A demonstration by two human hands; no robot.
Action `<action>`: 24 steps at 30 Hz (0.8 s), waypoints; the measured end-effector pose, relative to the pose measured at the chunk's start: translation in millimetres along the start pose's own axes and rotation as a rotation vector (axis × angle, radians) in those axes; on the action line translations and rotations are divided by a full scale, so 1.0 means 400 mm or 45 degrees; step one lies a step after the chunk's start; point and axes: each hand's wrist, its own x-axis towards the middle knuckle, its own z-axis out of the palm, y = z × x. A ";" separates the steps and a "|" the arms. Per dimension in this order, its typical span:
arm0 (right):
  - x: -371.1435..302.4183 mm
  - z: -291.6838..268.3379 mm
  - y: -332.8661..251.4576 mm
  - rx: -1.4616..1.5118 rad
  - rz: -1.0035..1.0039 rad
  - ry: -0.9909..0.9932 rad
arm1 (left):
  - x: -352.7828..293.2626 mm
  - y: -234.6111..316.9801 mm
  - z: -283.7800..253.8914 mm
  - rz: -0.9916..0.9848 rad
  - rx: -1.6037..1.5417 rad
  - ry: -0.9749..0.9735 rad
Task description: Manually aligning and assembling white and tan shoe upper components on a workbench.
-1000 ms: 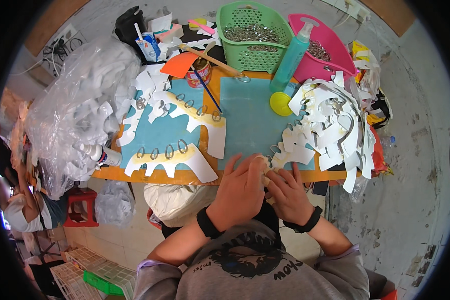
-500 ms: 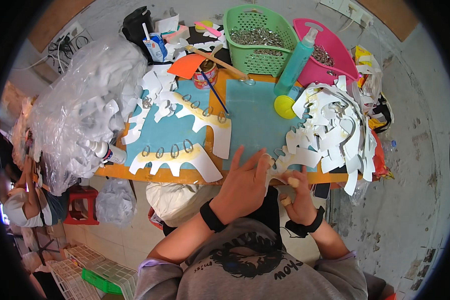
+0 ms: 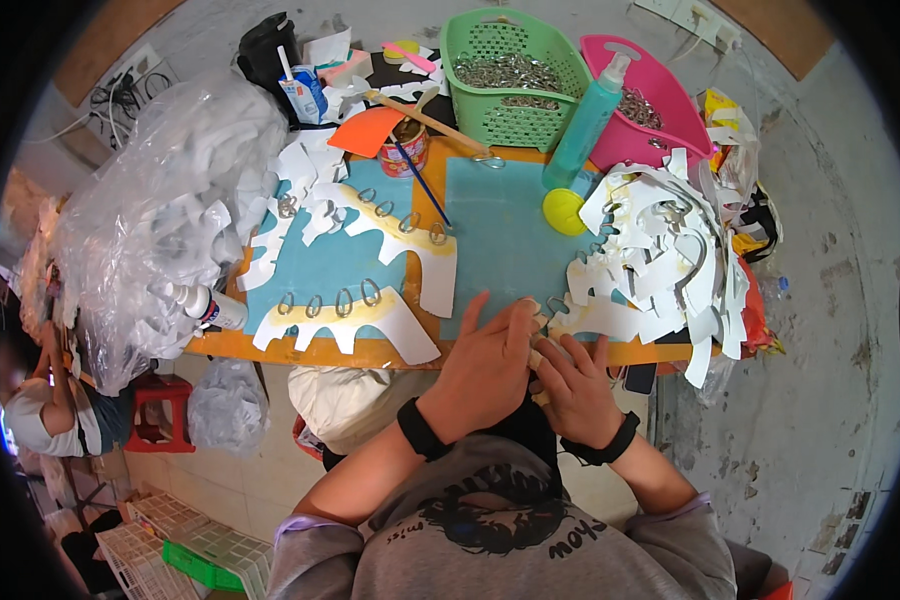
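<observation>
My left hand [image 3: 480, 368] is at the table's front edge, thumb and index finger pinching, the other fingers partly stretched. My right hand [image 3: 578, 398] meets it, fingers bent inward. Pale coverings show on some fingertips. Between them they grip a white cut-out piece, mostly hidden by the fingers. Just beyond lies a scalloped white strip [image 3: 610, 322] with a metal ring near its end, at the edge of a heap of white cut-outs [image 3: 670, 260]. To the left, a white scalloped strip [image 3: 355, 325] carries metal rings along a yellowish glued edge; a similar strip [image 3: 432, 262] lies behind it.
Green [image 3: 515, 125] and pink [image 3: 610, 150] baskets of metal rings stand at the back, beside a teal spray bottle [image 3: 582, 130]. A tin [image 3: 404, 155] with a brush, a yellow cup [image 3: 565, 212], a white bottle [image 3: 210, 305] and a big plastic bag [image 3: 160, 220] surround the work area.
My right hand has moved up and left against the left hand, its fingers closing in. The white piece between the hands is now more hidden. The view has shifted slightly.
</observation>
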 end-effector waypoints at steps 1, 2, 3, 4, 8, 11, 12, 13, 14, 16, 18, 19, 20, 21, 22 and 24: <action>0.001 0.000 0.001 -0.002 0.000 -0.001 | 0.002 -0.001 0.001 -0.007 -0.006 -0.005; 0.002 0.000 0.002 0.036 0.012 -0.005 | 0.003 -0.001 0.002 -0.007 -0.008 -0.004; 0.003 0.002 0.002 0.076 0.020 -0.008 | 0.003 -0.002 0.004 0.015 0.022 0.000; 0.003 0.001 0.002 0.077 0.019 -0.009 | 0.002 -0.003 0.006 0.036 0.052 0.004; -0.007 0.004 0.007 0.193 0.083 -0.063 | -0.002 -0.009 0.010 0.072 0.066 0.011; -0.013 -0.018 0.014 0.300 0.132 0.007 | -0.005 -0.016 0.005 0.036 0.027 -0.059; -0.012 -0.026 0.018 0.421 0.177 0.083 | -0.007 -0.021 0.009 0.061 0.039 -0.046; -0.023 -0.022 0.016 0.419 0.177 0.085 | -0.008 -0.024 0.012 0.088 0.050 -0.033; -0.043 -0.010 0.009 0.503 0.277 0.312 | -0.009 -0.024 0.012 0.090 0.051 -0.032; -0.066 0.004 -0.004 0.526 0.512 0.681 | -0.012 -0.020 0.012 0.095 0.033 -0.058; -0.047 -0.016 0.007 0.441 0.500 0.663 | -0.013 -0.015 0.008 0.117 -0.052 0.032; -0.029 -0.033 0.012 0.354 0.495 0.643 | -0.012 -0.010 0.005 0.140 -0.142 0.117; -0.010 -0.044 0.012 0.246 0.457 0.623 | -0.013 -0.006 0.000 0.142 -0.143 0.113; 0.004 -0.051 0.009 0.246 0.458 0.625 | -0.013 -0.001 -0.006 0.182 -0.101 0.198; 0.016 -0.057 0.005 0.116 0.457 0.597 | -0.015 0.004 -0.014 0.222 -0.057 0.283; 0.032 -0.072 0.000 -0.011 0.452 0.568 | -0.035 0.026 -0.028 0.143 -0.127 0.384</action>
